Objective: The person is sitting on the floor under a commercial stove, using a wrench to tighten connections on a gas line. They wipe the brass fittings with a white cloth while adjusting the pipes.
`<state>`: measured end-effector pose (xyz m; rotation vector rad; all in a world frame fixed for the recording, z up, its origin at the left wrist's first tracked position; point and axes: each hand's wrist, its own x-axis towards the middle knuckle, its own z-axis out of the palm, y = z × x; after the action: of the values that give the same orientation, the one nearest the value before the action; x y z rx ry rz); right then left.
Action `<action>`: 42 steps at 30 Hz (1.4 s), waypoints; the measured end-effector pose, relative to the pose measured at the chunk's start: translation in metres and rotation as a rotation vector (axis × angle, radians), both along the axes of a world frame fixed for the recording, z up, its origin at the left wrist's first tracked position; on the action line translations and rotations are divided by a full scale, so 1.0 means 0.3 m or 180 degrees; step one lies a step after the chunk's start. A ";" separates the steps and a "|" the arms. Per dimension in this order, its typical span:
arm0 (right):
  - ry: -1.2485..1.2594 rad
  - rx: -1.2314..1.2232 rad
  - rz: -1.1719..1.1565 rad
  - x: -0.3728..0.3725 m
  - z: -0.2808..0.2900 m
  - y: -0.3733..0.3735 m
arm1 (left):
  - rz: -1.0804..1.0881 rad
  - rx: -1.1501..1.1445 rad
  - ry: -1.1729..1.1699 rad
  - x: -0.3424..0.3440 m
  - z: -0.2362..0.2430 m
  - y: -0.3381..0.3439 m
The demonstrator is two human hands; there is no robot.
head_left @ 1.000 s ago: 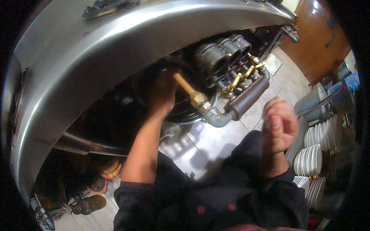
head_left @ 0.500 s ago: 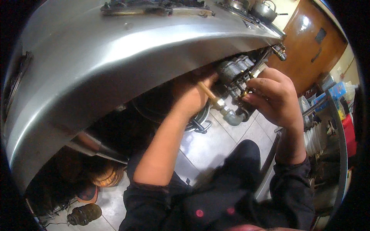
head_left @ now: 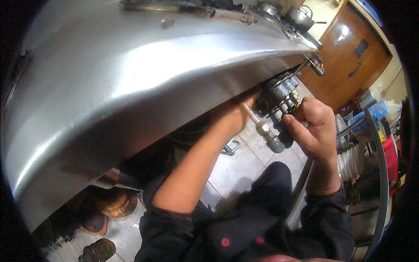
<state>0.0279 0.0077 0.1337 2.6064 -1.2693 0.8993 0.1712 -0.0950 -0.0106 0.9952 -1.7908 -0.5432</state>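
My left forearm reaches under the front edge of a steel stove (head_left: 144, 83). My left hand (head_left: 248, 104) is behind a thin pipe (head_left: 252, 114) and a dark, greasy valve assembly (head_left: 279, 89); its fingers are hidden. The pipe runs through a hex nut (head_left: 263, 127) to a grey elbow fitting (head_left: 275, 145). My right hand (head_left: 313, 126) is closed at the right side of the assembly, thumb and curled fingers against small fittings there. What lies between those fingers is hidden. Another valve (head_left: 317, 65) sits farther along the stove edge.
A dark kettle (head_left: 299, 19) stands on the stove at the far right, before a wooden door (head_left: 349, 52). To my right is a rack with stacked plates (head_left: 350, 162). A dark jar-like object (head_left: 98, 250) lies on the tiled floor (head_left: 233, 170) at lower left.
The valve assembly, pipe and elbow appear lower and farther right in view, as the view has shifted. My right-hand fingers, earlier stretched around the fittings, are now curled in tighter.
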 end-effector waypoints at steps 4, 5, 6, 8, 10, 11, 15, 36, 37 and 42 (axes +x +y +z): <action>-0.0492 -0.0054 0.0053 -0.002 -0.053 -0.013 | 0.0128 0.0086 0.0699 0.043 -0.056 -0.051; -0.0445 -0.0122 0.0036 -0.002 -0.053 -0.007 | 0.0210 0.0081 0.0926 0.053 -0.069 -0.071; -0.0485 -0.0119 0.0065 -0.001 -0.053 -0.003 | 0.0308 0.0055 0.1131 0.063 -0.085 -0.093; -0.0579 -0.0117 0.0165 0.000 -0.058 -0.005 | 0.0380 -0.0053 0.1460 0.098 -0.107 -0.116; -0.0640 -0.0115 0.0158 0.005 -0.059 -0.003 | 0.0115 -0.0157 0.1824 0.120 -0.105 -0.116; -0.0678 -0.0108 0.0142 0.003 -0.065 -0.001 | -0.0118 -0.0172 0.2034 0.121 -0.074 -0.095; -0.0644 -0.0190 0.0155 -0.006 -0.076 -0.005 | -0.1754 0.0635 0.3758 0.109 0.037 0.003; -0.0820 -0.0142 0.0102 0.001 -0.087 -0.003 | -0.2057 0.0722 0.4085 0.065 0.052 0.031; -0.0839 -0.0130 0.0093 0.003 -0.088 -0.002 | -0.2025 0.0709 0.4050 0.065 0.052 0.031; -0.0752 -0.0106 0.0023 0.005 -0.076 0.007 | -0.2284 0.0887 0.4114 0.068 0.060 0.040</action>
<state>0.0293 0.0098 0.1108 2.5404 -1.2834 1.2492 0.1915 -0.0829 0.0075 -0.0236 -0.8045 -1.4821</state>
